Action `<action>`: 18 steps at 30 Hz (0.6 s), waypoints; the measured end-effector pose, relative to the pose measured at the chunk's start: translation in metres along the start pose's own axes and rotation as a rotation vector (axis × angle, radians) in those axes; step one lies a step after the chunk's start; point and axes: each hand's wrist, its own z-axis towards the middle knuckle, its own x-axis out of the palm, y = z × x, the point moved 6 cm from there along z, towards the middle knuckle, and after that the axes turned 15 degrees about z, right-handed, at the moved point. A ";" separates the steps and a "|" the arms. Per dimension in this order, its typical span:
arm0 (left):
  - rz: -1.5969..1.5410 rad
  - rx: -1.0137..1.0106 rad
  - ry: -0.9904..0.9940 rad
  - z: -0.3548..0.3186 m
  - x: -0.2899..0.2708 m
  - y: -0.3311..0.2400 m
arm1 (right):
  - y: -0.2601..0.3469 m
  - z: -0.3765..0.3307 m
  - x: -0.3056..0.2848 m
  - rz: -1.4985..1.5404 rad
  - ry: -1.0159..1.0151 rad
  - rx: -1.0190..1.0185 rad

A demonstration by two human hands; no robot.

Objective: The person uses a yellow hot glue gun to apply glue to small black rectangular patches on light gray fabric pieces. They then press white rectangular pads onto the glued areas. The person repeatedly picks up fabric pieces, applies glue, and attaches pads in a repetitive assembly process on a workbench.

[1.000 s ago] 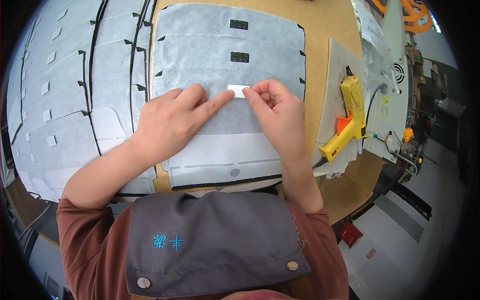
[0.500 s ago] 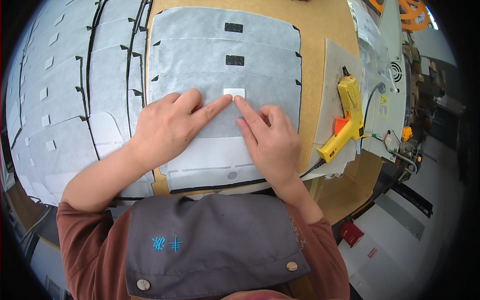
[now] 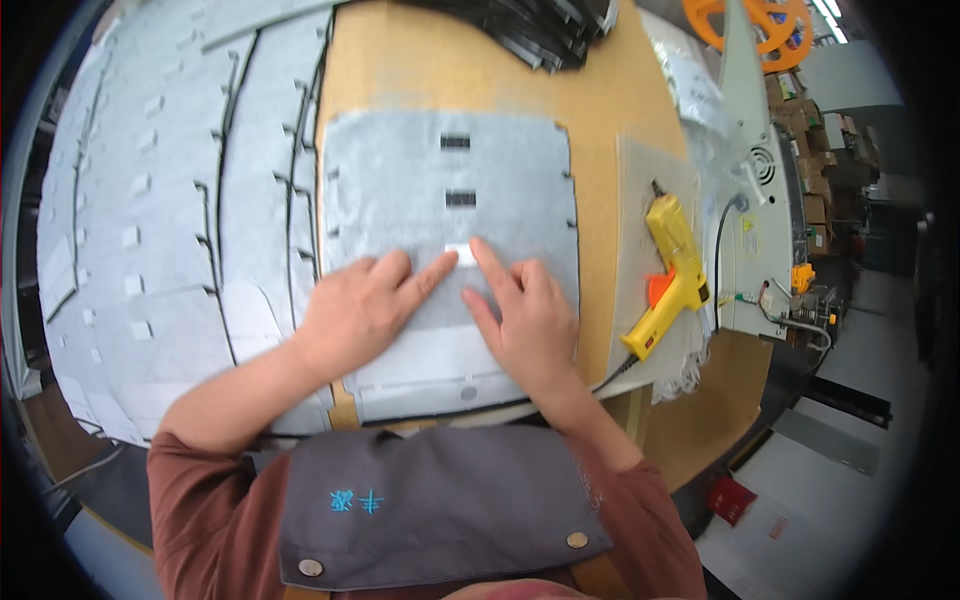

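Note:
A stack of pale grey fabric panels (image 3: 400,225) lies overlapped on the board in front of me. Two black textured patches (image 3: 455,142) sit on the farther panels, one above the other. On the nearest grey one is a small white rectangular patch (image 3: 464,258). My left hand (image 3: 355,312) touches the patch's left end with its stretched index fingertip, the other fingers curled. From the right, my right hand (image 3: 528,318) lays its index finger over the patch's right end, thumb spread apart. Neither hand grasps anything.
A yellow hot glue gun (image 3: 675,270) with an orange trigger lies to the right. More panels with white patches (image 3: 134,286) cover the left side. Black strips (image 3: 530,30) lie bundled at the far edge. A grey machine (image 3: 745,230) stands at the right.
The view has shifted, bringing the black strips into sight at the far edge. My right index fingertip has slid from the white patch's near edge to its far edge; my left fingertip stays at the patch.

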 end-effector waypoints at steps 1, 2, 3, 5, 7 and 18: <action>0.005 -0.008 0.006 0.000 0.000 0.000 | 0.002 -0.001 -0.001 -0.002 -0.007 -0.033; -0.005 0.001 -0.001 0.001 0.000 0.001 | 0.002 -0.003 -0.002 -0.006 -0.013 -0.060; -0.020 0.008 -0.006 0.000 0.000 0.000 | 0.003 -0.005 -0.003 -0.013 -0.012 -0.086; -0.038 0.011 -0.019 0.001 0.000 0.000 | 0.003 -0.002 -0.005 0.026 -0.002 -0.068; -0.049 0.010 -0.036 0.001 -0.003 0.000 | -0.002 -0.001 -0.011 0.197 -0.014 0.016; 0.008 0.053 -0.094 -0.006 -0.010 -0.004 | -0.128 -0.083 -0.127 -0.183 -0.487 0.682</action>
